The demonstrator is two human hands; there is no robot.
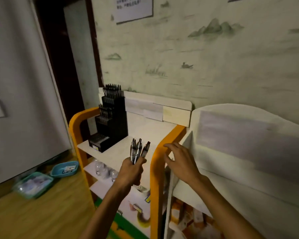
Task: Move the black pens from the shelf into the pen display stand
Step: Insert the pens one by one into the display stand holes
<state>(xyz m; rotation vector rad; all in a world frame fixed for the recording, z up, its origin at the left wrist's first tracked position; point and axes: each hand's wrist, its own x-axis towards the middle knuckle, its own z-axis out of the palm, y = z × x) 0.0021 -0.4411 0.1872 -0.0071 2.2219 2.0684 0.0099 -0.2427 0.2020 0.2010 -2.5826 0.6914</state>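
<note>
Up above the left hand (pixel 130 170), a small bunch of black pens (pixel 138 150) sticks up out of its closed fist, tips pointing up and a little away from the person. The pens fan out a bit at the top, and there look to be three or four, though blur makes the count hard to tell. Their long way runs nearly straight up and down, which is close to how the pens already in the stand are sitting. The black pen display stand (pixel 110 121) sits on the top of the shelf (pixel 145 131), up and to the left of the bunch, against the back-left corner. Its upper steps hold rows of pens, and the lowest front step looks to have open holes. The left hand is plainly the nearer one to the stand, and it has the pens, so it likely needs to go forward and left. The right hand (pixel 179 161) holds nothing; its fingers are spread and loosely bent, beside the orange side rail (pixel 162 149) of the shelf, well away from the stand.
</note>
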